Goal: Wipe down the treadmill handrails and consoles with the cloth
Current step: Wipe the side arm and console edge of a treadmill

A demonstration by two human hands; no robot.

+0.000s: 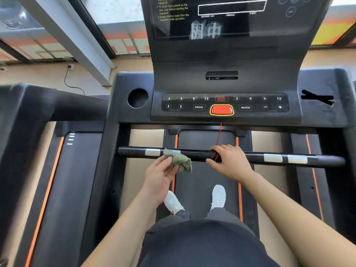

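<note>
Green cloth [178,160] at the handrail [328,161]
The left hand [161,177] pinches it in curled fingers; the right hand [230,161] wraps the rail. The console [254,115] reads PROG, MODE.

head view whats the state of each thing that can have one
cloth, crumpled, pressed against the handrail bar
left hand, pinches the cloth
right hand, fingers curled over the handrail bar
red cord, hangs down to the bar at the right hand
console screen, dark, no readout lit
cup holder, nothing seen in it
</note>
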